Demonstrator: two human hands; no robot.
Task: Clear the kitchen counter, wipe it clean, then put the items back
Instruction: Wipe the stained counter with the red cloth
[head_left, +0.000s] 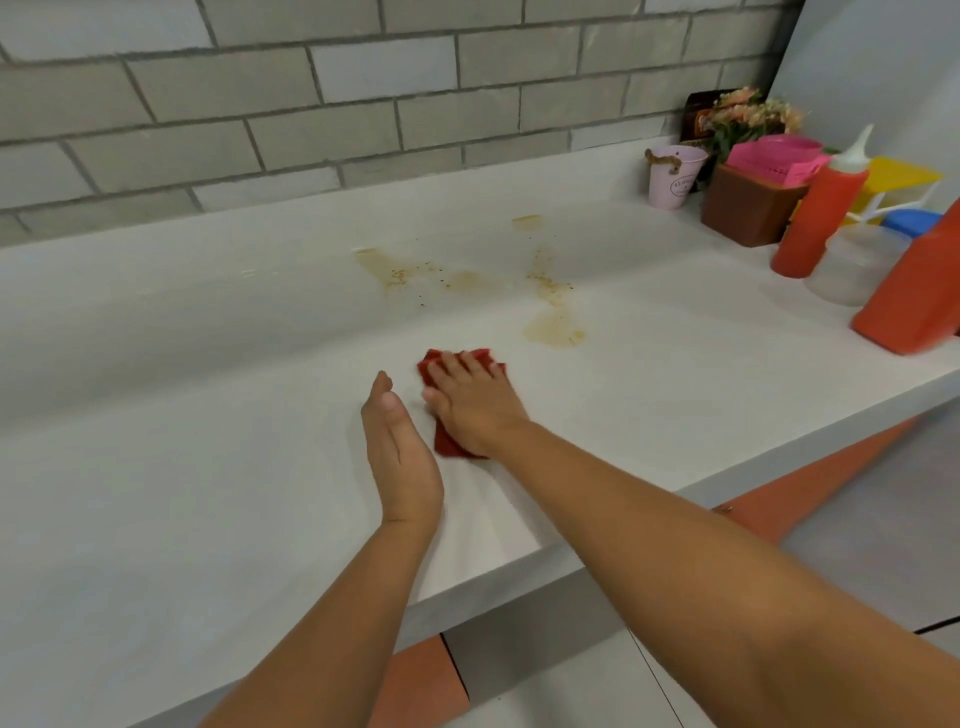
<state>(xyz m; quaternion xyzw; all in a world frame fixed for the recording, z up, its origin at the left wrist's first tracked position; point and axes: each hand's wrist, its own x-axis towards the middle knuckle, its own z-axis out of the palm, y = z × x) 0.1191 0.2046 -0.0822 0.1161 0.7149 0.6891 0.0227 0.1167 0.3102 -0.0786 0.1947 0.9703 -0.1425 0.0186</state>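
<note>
Two unclenched hands: right hand (470, 402) presses crumpled red cloth (450, 446) onto smooth counter (208, 415), left hand (400, 452) straight-fingered.

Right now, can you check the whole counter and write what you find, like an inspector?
Surface: white counter, brown stains with specks in the middle, not wiped.
Job's things: red cloth flat on the counter, short of the stains.
Clutter: squeeze bottle, orange carton, clear tub, brown box, pink pail, flowers, grouped at the right end.
Hands: right hand presses the cloth, fingers straight; left hand open, on edge beside it.
Cables: nothing seen.
Surroundings: grey tiled wall behind; grey and orange floor below.
</note>
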